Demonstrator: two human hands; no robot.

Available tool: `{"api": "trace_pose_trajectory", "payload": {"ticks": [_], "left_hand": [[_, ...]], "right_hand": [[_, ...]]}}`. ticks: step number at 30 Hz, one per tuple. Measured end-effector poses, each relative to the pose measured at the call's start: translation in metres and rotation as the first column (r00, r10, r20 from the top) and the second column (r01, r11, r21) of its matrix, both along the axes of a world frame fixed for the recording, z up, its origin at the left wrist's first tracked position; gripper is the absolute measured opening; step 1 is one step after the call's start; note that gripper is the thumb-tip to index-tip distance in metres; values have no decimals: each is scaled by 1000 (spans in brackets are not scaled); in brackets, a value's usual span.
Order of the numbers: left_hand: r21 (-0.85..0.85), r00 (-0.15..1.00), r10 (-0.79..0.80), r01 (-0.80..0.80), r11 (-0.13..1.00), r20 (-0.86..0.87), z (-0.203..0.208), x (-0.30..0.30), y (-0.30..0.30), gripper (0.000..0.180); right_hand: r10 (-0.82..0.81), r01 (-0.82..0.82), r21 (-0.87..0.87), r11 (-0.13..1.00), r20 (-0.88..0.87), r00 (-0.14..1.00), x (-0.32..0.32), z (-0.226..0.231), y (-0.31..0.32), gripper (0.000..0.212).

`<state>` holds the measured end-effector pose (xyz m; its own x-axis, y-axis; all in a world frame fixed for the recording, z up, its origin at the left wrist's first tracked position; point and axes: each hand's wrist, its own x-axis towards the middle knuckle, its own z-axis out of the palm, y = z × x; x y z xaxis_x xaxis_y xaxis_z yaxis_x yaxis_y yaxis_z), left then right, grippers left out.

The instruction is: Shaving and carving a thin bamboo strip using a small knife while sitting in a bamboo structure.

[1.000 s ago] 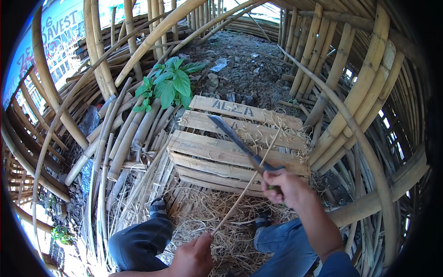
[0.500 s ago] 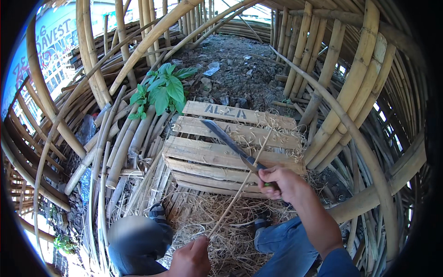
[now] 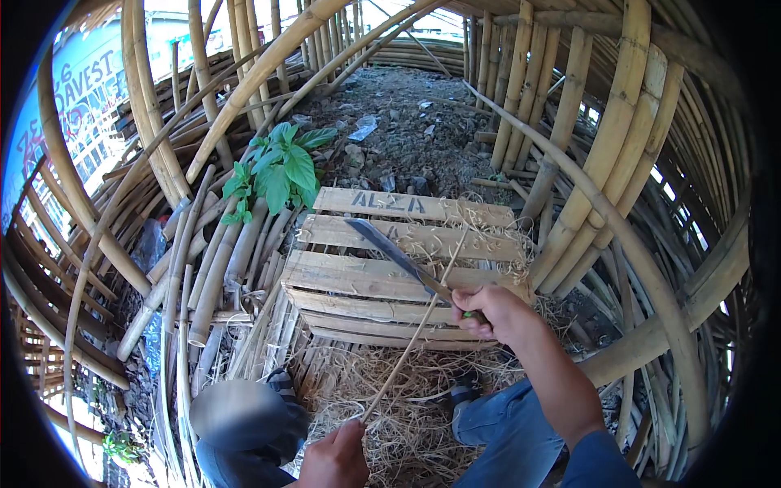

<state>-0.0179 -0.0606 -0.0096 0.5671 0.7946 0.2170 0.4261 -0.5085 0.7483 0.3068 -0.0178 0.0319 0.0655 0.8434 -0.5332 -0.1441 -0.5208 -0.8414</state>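
Note:
A thin bamboo strip slants up and to the right from my left hand, which is closed around its lower end. Its far part rests over a slatted wooden crate. My right hand grips the handle of a machete, whose long dark blade points to the upper left above the crate. Near the handle, the blade crosses the strip and appears to touch it. Curled shavings lie on the crate's right side.
A heap of shavings covers the ground between my knees. Bamboo poles lie piled at the left, beside a green leafy plant. Upright bamboo poles stand close on the right. Rubble-strewn soil lies beyond the crate.
My right hand and the machete have moved slightly left and up along with the blade's contact on the strip. The whole view has shifted a little; my left hand keeps its hold.

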Motion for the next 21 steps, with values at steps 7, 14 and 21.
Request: {"api": "trace_pose_trajectory", "payload": {"ticks": [7,14,21], "left_hand": [[-1,1000,23,-23,1000,16,-2,5,3,19],[42,1000,22,-22,999,0,-6,-1,3,23],[40,999,31,-30,999,-44,-12,-3,4,22]], "right_hand": [[-2,1,-40,999,-32,999,5,5,6,32],[85,-86,-58,995,-13,996,-11,5,4,28],[33,-21,-79,997,156,987,-38,-6,-1,19]]}}
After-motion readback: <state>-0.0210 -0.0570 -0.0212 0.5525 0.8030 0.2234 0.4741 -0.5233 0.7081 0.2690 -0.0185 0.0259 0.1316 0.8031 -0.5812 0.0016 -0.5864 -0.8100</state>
